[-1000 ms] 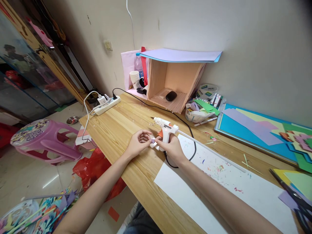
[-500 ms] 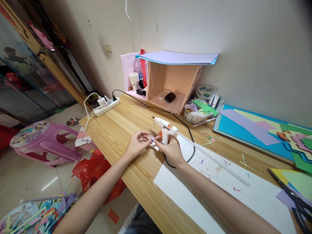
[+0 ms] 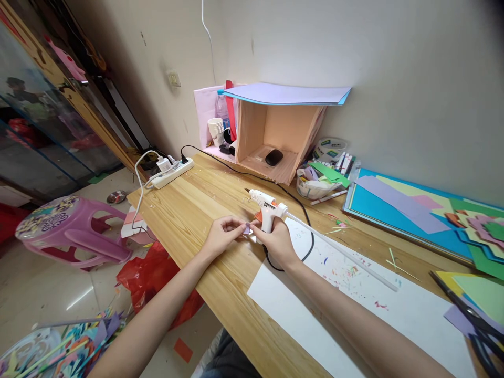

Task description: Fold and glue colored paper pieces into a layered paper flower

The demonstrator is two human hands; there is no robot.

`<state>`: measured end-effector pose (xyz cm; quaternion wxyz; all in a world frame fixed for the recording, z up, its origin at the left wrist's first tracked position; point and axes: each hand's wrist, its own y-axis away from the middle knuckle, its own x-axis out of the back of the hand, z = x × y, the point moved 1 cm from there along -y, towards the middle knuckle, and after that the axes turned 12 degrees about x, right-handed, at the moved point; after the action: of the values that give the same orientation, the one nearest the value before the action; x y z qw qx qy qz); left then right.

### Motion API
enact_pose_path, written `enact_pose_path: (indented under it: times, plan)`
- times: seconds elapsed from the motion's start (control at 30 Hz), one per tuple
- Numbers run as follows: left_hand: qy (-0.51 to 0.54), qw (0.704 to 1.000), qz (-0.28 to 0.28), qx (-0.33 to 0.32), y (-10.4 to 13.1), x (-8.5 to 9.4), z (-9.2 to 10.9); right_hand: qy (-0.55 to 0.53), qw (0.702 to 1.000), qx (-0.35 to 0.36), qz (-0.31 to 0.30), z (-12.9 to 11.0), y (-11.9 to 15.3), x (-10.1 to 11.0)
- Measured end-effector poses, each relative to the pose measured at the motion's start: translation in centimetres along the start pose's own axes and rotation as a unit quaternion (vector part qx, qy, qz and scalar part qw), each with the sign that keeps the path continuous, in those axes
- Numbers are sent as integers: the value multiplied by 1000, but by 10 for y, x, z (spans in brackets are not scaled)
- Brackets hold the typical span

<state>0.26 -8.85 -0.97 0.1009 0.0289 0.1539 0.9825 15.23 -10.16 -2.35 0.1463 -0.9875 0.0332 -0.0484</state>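
A small purple paper piece (image 3: 247, 229) is pinched between the fingertips of both hands, above the wooden table (image 3: 189, 199). My left hand (image 3: 223, 235) comes from the left with its fingers curled and thumb against the piece. My right hand (image 3: 279, 242) holds the piece with thumb and fingertip, and its other fingers wrap round the handle of a white glue gun (image 3: 268, 208). The gun's nozzle points to the upper left, and a long clear glue stick (image 3: 354, 262) sticks out of its back.
A white sheet (image 3: 299, 310) with paper scraps lies under my right forearm. Black scissors (image 3: 472, 315) rest at the far right, near coloured paper (image 3: 397, 210). Behind stand a box (image 3: 287, 126), a basket (image 3: 315, 186) and a power strip (image 3: 173, 173).
The fingertips of my left hand have closed in more on the purple piece, which has turned slightly. The glue gun has barely moved.
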Motion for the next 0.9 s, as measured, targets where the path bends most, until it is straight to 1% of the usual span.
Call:
enact_pose_path:
  times: [0.1,0.17,0.27,0.37,0.43,0.53,0.63,0.9]
  plan:
    - [10,1000,19,6,-2,1,-1,15,1000,2,9,-2,0,1]
    - [22,999,40,10,-5,5,-1,27,999,1,18,-4,0,2]
    - [62,993,104,11,-12,18,-2,16,1000,-1,17,-5,1,4]
    - [88,980,176,2,-19,32,-4,-8,1000,-6,-12,-6,3,3]
    - [86,976,199,-5,-22,37,-5,-22,999,-10,-46,-7,4,2]
    - [69,975,211,-16,-22,39,-7,-30,995,-19,-92,-11,6,0]
    - [43,975,217,-16,-21,37,-8,-12,992,-23,-126,-15,7,-1]
    - [7,977,213,-28,-21,37,-9,24,986,-20,-162,-14,7,-1]
